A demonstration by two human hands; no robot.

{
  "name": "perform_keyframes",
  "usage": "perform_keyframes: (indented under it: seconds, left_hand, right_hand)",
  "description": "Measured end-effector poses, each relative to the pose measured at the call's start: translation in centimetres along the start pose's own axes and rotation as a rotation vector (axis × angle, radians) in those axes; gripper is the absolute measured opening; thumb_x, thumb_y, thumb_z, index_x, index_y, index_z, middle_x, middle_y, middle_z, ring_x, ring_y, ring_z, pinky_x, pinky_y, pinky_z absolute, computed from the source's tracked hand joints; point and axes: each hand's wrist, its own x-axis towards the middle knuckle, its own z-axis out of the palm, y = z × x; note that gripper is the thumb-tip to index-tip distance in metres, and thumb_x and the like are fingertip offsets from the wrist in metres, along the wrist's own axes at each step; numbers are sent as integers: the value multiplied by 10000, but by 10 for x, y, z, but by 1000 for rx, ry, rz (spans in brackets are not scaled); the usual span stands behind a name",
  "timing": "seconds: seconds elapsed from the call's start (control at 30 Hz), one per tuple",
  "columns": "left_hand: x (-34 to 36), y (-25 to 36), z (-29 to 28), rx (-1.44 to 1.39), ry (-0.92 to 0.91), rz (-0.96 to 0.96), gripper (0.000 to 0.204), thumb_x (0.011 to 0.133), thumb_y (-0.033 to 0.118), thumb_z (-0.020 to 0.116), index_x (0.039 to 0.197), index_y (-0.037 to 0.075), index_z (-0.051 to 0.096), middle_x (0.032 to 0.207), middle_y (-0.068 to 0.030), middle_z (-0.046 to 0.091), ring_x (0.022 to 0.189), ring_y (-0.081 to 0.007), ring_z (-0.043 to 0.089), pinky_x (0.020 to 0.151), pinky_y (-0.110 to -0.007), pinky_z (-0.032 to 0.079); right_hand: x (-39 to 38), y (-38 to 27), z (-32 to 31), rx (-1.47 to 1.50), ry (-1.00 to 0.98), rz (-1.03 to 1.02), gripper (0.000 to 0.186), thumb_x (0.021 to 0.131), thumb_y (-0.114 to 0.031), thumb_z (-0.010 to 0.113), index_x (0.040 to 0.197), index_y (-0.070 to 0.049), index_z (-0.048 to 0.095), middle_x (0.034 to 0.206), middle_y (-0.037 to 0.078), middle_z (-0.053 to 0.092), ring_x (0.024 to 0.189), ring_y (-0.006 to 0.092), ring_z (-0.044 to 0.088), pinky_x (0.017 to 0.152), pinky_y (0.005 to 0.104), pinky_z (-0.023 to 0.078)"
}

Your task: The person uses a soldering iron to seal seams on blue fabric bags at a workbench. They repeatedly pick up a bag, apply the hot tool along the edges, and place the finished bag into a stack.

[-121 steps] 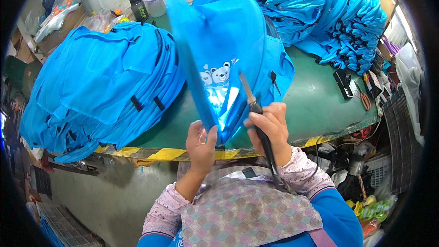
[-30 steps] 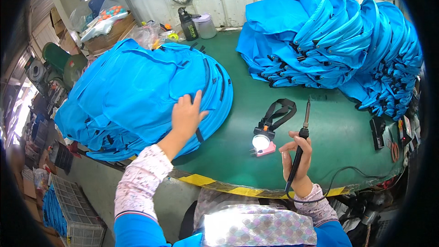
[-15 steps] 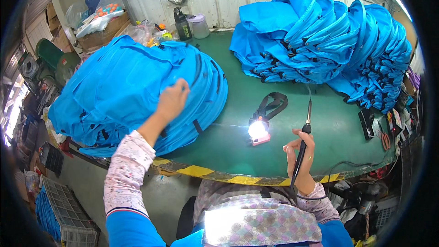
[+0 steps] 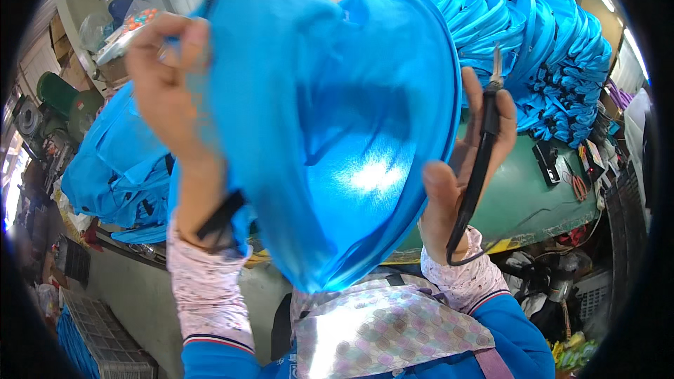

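Note:
A blue fabric piece with a stiff, rounded rim (image 4: 365, 119) is raised in front of me and bends between my hands. At its left side, my left hand (image 4: 172, 77) is closed on the fabric, its curled fingers smeared by motion. A black strap hangs over the left wrist. My right hand (image 4: 460, 168) grips a soldering iron (image 4: 484, 137) with a black handle, tip pointing up and away. That hand's fingers are beside the fabric's right rim; whether they also pinch it, I cannot tell. A bright patch of light shows on the fabric.
To the left lies a pile of blue fabric pieces (image 4: 112, 168); a larger stack (image 4: 554, 49) fills the back right of the green table (image 4: 523, 196). Scissors (image 4: 578, 187) and a black box (image 4: 546, 163) lie at the right. A grey crate (image 4: 105, 337) stands lower left.
My left hand has lifted a blue fabric piece off the left pile and brought it in front of me. My right hand has risen with the soldering iron. The lit headlamp is now hidden.

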Motion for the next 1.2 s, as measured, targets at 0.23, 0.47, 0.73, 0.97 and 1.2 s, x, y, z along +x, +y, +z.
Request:
perform_keyframes:
  seconds: [0.23,0.47,0.73,0.97,1.2]
  left_hand:
    - [-142,-76,-8,118,-19,-484,220,1022,144,571,1197,18,527,856,7,523,666,-26,395,568,-206,304]
    - [-277,10,-68,-72,-976,-1323,249,918,169,684,1067,-8,593,886,-46,569,810,-127,543,706,-286,456]
    - [-284,-36,8,-445,-375,-1328,235,875,169,713,1053,27,658,945,-27,636,885,-152,585,820,-318,475]
    - [-248,-19,9,-330,-615,-1439,398,846,219,805,1156,20,656,1054,-62,672,961,-151,611,840,-320,494]
    - [-249,-37,18,-192,-572,-1305,424,797,154,855,1148,1,672,1054,-88,701,932,-172,651,827,-320,522]
  right_hand:
    - [2,50,-31,-441,-151,-8,646,905,-38,636,1454,-99,300,1527,166,388,1110,137,542,841,287,489]
    - [17,67,-34,-178,49,158,660,877,-39,676,1437,-98,331,1465,146,457,713,54,506,669,204,452]
    - [22,97,-48,-345,21,-28,753,831,-14,731,1450,-106,313,1481,122,453,689,37,473,604,196,429]
    - [-14,108,-83,-746,-65,-58,716,841,-118,798,1418,-48,379,1475,163,453,1057,248,575,908,338,482]
    - [-77,12,-104,-725,-125,-102,346,848,64,697,1179,13,606,886,128,644,796,270,596,656,371,484]
